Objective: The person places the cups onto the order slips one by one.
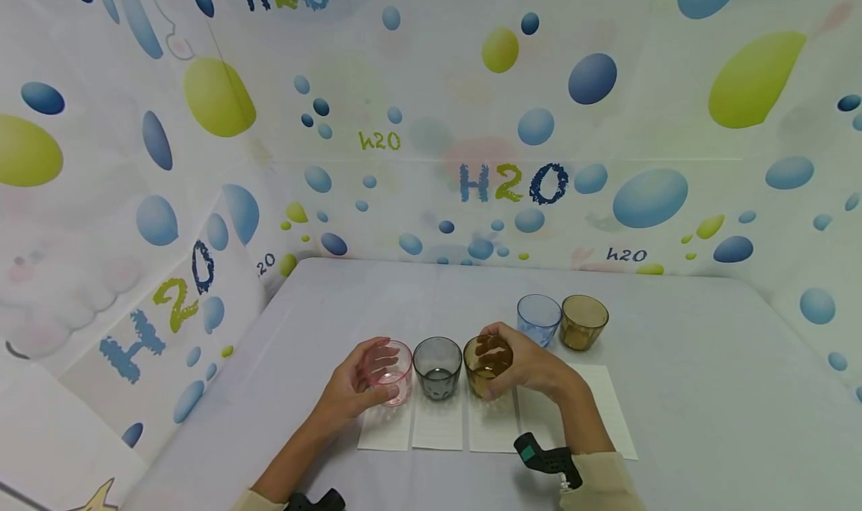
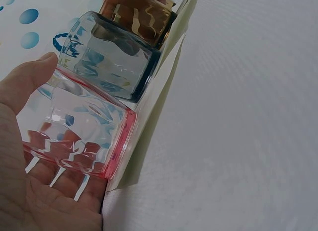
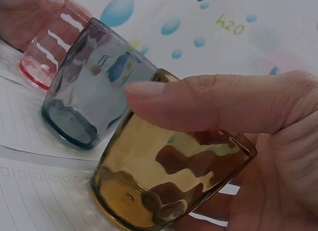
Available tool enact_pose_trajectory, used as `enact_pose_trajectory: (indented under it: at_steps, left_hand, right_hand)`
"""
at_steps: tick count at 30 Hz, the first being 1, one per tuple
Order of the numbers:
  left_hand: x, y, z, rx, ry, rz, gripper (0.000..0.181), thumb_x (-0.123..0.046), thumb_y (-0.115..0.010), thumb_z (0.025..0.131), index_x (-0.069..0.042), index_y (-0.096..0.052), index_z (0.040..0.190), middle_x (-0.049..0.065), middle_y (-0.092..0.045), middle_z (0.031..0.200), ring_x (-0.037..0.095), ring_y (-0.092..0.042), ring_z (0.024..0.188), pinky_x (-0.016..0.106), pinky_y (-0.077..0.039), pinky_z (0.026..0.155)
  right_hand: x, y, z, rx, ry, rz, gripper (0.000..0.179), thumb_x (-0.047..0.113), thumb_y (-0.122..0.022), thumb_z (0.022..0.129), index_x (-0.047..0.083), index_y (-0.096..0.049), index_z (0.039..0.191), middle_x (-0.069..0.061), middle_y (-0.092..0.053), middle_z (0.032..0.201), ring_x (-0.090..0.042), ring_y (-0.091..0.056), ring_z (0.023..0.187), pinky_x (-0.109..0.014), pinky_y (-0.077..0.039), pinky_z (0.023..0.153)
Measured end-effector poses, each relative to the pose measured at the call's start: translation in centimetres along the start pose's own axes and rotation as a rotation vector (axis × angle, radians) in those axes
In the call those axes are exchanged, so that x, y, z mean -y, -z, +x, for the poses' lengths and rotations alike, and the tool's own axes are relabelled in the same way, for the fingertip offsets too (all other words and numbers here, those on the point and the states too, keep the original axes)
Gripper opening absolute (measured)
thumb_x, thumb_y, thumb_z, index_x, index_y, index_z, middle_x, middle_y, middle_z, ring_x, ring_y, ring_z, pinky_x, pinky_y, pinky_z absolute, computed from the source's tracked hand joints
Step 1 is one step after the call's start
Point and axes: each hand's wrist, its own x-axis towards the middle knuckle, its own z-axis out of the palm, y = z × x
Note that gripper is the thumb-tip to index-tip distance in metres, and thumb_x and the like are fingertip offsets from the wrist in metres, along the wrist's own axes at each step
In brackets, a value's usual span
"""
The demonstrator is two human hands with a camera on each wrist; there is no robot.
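In the head view a pink glass tumbler [image 1: 399,370], a grey one [image 1: 438,372] and an amber one [image 1: 480,380] stand in a row. My left hand [image 1: 345,387] holds the pink tumbler from its left side, thumb at the front and fingers behind. The right hand [image 1: 532,361] grips the amber tumbler from the right, as its thumb [image 3: 198,103] across the glass shows in the right wrist view. Between them, neither hand holds the grey tumbler [image 3: 94,87]. White paper strips [image 1: 438,430] lie beneath the row.
Behind the right hand stand a blue tumbler [image 1: 539,318] and a second amber tumbler [image 1: 584,324], side by side. A white cloth [image 1: 707,391] covers the table. A wall covering [image 1: 431,84] with blue and green dots rises at the back and left.
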Motion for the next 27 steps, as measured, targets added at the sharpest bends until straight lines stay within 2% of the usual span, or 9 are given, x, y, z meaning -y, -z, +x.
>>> enact_pose_trajectory:
  at_steps: [8,11,15,19,27]
  left_hand:
    - [-0.1,0.0,0.0,-0.004,-0.001,0.022,0.073,-0.007,-0.077,0.086,-0.005,-0.04,0.149,0.022,-0.056,0.142,0.043,-0.053,0.132,0.026,-0.048,0.105]
    - [-0.2,-0.1,-0.1,-0.001,0.007,0.0,0.074,-0.006,-0.077,0.085,-0.005,-0.04,0.15,0.022,-0.056,0.142,0.043,-0.052,0.132,0.025,-0.048,0.105]
    - [-0.3,-0.1,-0.1,0.003,0.018,-0.034,0.075,-0.004,-0.077,0.085,-0.005,-0.039,0.15,0.022,-0.055,0.143,0.044,-0.051,0.133,0.025,-0.048,0.104]
    - [-0.3,-0.1,-0.1,0.005,0.015,-0.029,0.076,-0.005,-0.077,0.085,-0.005,-0.039,0.15,0.023,-0.054,0.143,0.044,-0.051,0.133,0.024,-0.048,0.104]
    - [-0.2,-0.1,-0.1,0.003,0.015,-0.022,0.075,-0.006,-0.078,0.085,-0.006,-0.039,0.15,0.022,-0.055,0.143,0.043,-0.051,0.133,0.025,-0.048,0.105]
  right_hand:
    - [0.6,0.3,-0.3,0.062,-0.001,-0.003,0.093,0.012,-0.091,0.071,0.006,-0.041,0.15,-0.017,-0.05,0.145,-0.038,-0.049,0.133,-0.052,-0.045,0.108]
    - [1.1,0.6,-0.6,0.06,0.006,-0.047,0.098,0.018,-0.091,0.071,0.008,-0.038,0.153,-0.019,-0.048,0.148,-0.04,-0.046,0.136,-0.057,-0.043,0.109]
    - [1.9,0.9,-1.0,0.007,0.002,-0.136,0.099,0.03,-0.091,0.071,0.014,-0.039,0.154,-0.019,-0.048,0.15,-0.043,-0.043,0.139,-0.064,-0.038,0.11]
    - [2.6,1.0,-1.2,-0.045,0.024,-0.173,0.096,0.034,-0.089,0.075,0.014,-0.039,0.154,-0.018,-0.046,0.153,-0.044,-0.04,0.142,-0.065,-0.037,0.11]
    - [3.7,1.1,-1.4,-0.153,0.175,-0.178,0.071,0.023,-0.077,0.089,0.006,-0.042,0.148,-0.019,-0.046,0.152,-0.044,-0.043,0.141,-0.064,-0.033,0.114]
